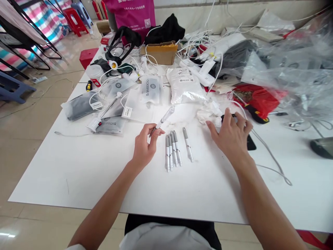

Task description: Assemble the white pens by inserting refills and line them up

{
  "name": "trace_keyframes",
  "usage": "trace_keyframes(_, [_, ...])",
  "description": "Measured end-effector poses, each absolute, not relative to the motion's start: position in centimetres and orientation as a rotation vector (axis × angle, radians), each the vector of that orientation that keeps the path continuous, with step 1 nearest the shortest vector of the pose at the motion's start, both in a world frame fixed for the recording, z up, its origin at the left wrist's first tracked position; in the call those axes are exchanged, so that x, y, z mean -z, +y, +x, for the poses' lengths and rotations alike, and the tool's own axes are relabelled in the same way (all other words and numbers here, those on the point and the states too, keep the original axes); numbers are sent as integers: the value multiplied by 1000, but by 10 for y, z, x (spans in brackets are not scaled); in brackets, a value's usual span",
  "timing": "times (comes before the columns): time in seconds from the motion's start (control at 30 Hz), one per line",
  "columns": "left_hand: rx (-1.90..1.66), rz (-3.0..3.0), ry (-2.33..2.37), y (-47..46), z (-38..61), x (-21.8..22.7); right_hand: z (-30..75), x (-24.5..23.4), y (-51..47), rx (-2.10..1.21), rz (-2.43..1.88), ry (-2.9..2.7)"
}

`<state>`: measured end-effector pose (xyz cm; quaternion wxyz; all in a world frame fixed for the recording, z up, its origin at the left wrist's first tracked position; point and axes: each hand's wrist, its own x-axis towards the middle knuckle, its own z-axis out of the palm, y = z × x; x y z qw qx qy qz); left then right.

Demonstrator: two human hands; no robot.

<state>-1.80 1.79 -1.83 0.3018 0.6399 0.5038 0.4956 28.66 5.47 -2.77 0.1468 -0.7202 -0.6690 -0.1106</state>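
Nearest, grey-capped pens (171, 149) are laid side by side on the worktop (78, 166) — that much seems done. A clear-capped pen (166, 116) is pinched in the left hand (144, 147), not yet set down; the right hand (231, 137) is spread wide.

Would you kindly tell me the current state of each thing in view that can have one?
left hand: shut, pinching a pen
held pen: lifted off the table, tilted, clear end pointing away
four pens: lying side by side on the white table
single pen: lying apart, right of the four
right hand: open, fingers spread, resting on a black object
cardboard box: open on top
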Motion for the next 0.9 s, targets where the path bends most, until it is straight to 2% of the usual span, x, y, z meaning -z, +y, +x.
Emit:
trace_keyframes(0.17, [-1357, 1663, 1284, 18, -17, 19, 297, 15, 52, 272, -2228, -1744])
trace_keyframes(0.5, [-1278, 1568, 1167, 20, -18, 26, 287, 16, 47, 244, -1826, -1800])
trace_keyframes(0.77, [-1242, 1492, 1209, 20, -17, 23, 318, 12, 56, 164, -2342, -1651])
trace_keyframes(0.9, [-1236, 1435, 1219, 20, -16, 21, 316, 3, 54, 298, -2340, -1492])
